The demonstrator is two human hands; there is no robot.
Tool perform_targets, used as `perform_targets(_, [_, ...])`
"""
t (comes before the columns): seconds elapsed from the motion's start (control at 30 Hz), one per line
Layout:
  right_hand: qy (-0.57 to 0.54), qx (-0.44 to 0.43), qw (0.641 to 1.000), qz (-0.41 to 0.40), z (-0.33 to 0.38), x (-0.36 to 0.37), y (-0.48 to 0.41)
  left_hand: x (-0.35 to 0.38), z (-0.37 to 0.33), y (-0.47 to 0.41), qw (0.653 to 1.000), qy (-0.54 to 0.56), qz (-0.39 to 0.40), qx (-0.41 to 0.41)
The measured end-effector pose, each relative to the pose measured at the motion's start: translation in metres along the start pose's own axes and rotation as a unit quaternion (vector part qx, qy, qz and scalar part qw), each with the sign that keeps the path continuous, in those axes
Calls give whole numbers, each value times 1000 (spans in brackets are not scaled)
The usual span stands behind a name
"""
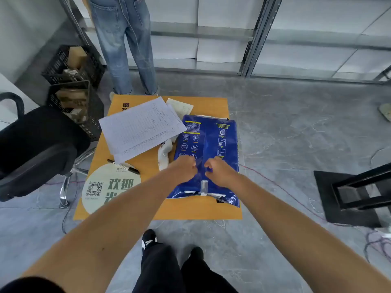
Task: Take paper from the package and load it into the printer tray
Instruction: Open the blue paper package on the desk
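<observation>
A blue paper package [208, 140] lies on the right half of a small orange table [190, 210], with its torn end toward me. My left hand [185, 169] and my right hand [219, 171] rest on top of it, side by side at the middle seam. Both hands have their fingers curled, pinching the blue wrapper on either side of the seam. White paper shows at the package's near, torn end. No printer or tray is visible.
Loose printed sheets [140, 127], a white handheld device [165, 154], a black marker [123, 166] and a round QR-code fan [108, 187] share the table. A black office chair [36, 151] and black crates [74, 66] stand left. A person in jeans [124, 45] stands behind the table. Cables cross the floor at right.
</observation>
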State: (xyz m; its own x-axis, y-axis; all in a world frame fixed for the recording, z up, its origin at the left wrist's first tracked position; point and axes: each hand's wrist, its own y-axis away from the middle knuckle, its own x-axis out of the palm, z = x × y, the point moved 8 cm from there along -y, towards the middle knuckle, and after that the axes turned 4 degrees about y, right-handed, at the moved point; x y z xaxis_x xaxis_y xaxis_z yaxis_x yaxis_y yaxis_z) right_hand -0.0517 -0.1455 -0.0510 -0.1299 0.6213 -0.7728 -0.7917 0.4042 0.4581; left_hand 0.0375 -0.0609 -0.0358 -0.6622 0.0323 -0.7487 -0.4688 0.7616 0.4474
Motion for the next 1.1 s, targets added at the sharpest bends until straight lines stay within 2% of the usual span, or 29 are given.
perform_targets(0.3, [15, -25, 998, -53, -4, 27, 12, 31, 22, 19, 999, 28, 10, 43])
perform_targets(0.43, [24, -17, 999, -38, -2, 31, 19, 32, 19, 18, 998, 39, 6, 50])
perform_targets(0.67, [25, -46, 999, 3, 4, 53, 76, 38, 22, 23, 998, 53, -25, 1])
perform_targets(0.8, [37, -24, 999, 3, 0, 71, 94, 43, 16, 25, 995, 73, -55, -39])
perform_targets(0.93, [-60, 38, 997, 7, -6, 71, 93, 40, 2, 26, 988, 138, -70, -10])
perform_targets(1.1, [-156, 38, 987, 9, 4, 74, 97, 18, -41, 21, 970, 240, -38, 18])
